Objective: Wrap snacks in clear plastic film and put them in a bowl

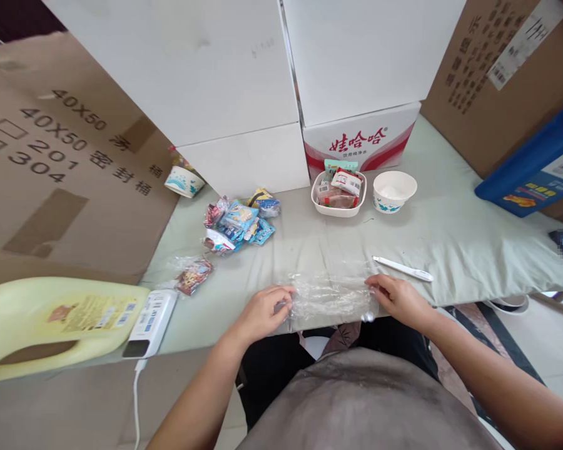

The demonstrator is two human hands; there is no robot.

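Left hand point(263, 310), right hand point(400, 299) pinch film point(333, 297); cloth edge point(199, 342) close, room beyond

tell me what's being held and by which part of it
Clear plastic film, by its side edges: left hand at the left, right hand at the right.

Head-worn view, forward and down over tabletop point(304, 247)

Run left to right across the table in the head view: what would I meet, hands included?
Yellow jug, white corded device, reddish snack packet, left hand, clear plastic film, right hand, blue bottle.
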